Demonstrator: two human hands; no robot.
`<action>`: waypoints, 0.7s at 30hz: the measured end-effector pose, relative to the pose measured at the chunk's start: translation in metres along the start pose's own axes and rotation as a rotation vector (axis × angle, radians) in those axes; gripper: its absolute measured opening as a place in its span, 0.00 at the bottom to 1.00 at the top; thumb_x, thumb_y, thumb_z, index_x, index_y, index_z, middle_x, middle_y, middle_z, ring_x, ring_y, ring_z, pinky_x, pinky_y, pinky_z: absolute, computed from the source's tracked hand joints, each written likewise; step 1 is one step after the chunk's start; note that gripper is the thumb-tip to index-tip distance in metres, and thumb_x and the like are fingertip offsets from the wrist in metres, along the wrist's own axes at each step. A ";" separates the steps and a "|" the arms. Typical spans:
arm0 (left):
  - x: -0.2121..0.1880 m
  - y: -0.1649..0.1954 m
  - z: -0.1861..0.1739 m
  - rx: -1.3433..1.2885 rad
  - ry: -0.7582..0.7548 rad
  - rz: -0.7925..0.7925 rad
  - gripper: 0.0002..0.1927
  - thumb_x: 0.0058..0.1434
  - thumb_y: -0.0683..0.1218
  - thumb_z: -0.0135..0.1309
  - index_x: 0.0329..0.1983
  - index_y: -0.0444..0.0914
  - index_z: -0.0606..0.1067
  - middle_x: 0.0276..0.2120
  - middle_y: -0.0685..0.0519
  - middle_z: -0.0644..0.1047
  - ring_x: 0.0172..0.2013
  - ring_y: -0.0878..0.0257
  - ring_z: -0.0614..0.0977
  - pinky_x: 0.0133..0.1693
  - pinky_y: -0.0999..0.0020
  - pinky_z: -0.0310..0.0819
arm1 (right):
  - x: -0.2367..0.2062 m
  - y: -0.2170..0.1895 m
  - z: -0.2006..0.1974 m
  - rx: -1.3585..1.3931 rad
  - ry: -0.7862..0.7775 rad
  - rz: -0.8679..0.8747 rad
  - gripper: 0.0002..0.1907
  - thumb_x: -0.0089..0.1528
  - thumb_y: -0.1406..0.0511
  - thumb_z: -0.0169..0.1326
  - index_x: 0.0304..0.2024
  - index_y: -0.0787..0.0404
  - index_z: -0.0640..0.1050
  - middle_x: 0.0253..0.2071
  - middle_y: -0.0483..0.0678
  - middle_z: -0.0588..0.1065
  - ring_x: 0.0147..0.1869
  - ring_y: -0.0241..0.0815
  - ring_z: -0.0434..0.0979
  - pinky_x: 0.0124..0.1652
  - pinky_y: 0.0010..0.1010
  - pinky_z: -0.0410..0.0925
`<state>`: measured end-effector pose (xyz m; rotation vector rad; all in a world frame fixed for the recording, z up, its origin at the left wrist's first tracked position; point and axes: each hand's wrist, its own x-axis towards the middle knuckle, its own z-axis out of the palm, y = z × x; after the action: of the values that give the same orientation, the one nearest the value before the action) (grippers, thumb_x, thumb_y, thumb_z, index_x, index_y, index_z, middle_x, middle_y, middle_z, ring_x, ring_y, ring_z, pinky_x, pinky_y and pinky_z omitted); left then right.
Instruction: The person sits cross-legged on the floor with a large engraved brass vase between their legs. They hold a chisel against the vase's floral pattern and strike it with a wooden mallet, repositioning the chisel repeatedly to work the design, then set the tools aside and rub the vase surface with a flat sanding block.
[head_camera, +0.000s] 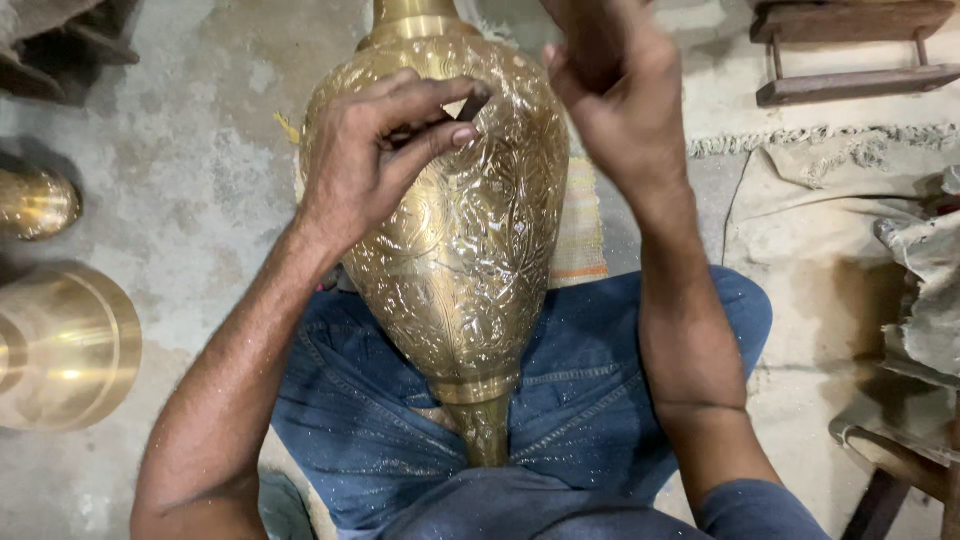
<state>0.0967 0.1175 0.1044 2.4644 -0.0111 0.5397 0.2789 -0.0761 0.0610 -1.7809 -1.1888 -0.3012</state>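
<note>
A large engraved brass vase (470, 260) lies across my lap, its narrow foot toward me and its neck pointing away. My left hand (375, 150) rests on the vase's upper body, with thumb and fingers pinched on a small dark engraving tool (468, 108) whose tip touches the metal. My right hand (615, 85) is raised just right of the vase's shoulder, fingers closed around something dark that runs out of the frame's top; what it is cannot be made out.
Two plain brass pieces, a rounded one (35, 203) and a wide flared one (65, 345), sit on the concrete floor at left. A wooden stool (850, 55) stands at top right. Crumpled cloth (925, 270) and a woven mat (580, 225) lie on the right.
</note>
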 end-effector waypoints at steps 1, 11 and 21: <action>-0.001 0.000 0.000 0.000 -0.010 -0.042 0.16 0.68 0.48 0.64 0.57 0.41 0.81 0.36 0.54 0.82 0.35 0.66 0.85 0.36 0.68 0.80 | 0.001 0.002 0.002 0.176 -0.040 0.124 0.17 0.68 0.72 0.63 0.57 0.62 0.73 0.43 0.51 0.79 0.43 0.46 0.83 0.40 0.36 0.78; 0.008 -0.017 -0.008 -0.541 0.370 -0.255 0.18 0.69 0.46 0.65 0.60 0.38 0.77 0.38 0.50 0.84 0.38 0.64 0.90 0.39 0.67 0.89 | -0.007 0.039 0.010 -0.523 -0.166 0.013 0.16 0.64 0.75 0.62 0.52 0.64 0.73 0.43 0.55 0.80 0.44 0.48 0.83 0.45 0.42 0.76; 0.005 -0.015 -0.006 -0.164 -0.018 -0.058 0.17 0.68 0.43 0.64 0.58 0.35 0.77 0.38 0.48 0.85 0.37 0.63 0.89 0.41 0.68 0.88 | -0.004 0.035 0.011 -0.614 -0.083 -0.046 0.24 0.58 0.68 0.70 0.56 0.56 0.77 0.40 0.50 0.80 0.42 0.45 0.81 0.44 0.42 0.72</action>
<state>0.1014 0.1339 0.1025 2.3024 0.0085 0.4720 0.3021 -0.0726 0.0326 -2.3076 -1.2834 -0.6822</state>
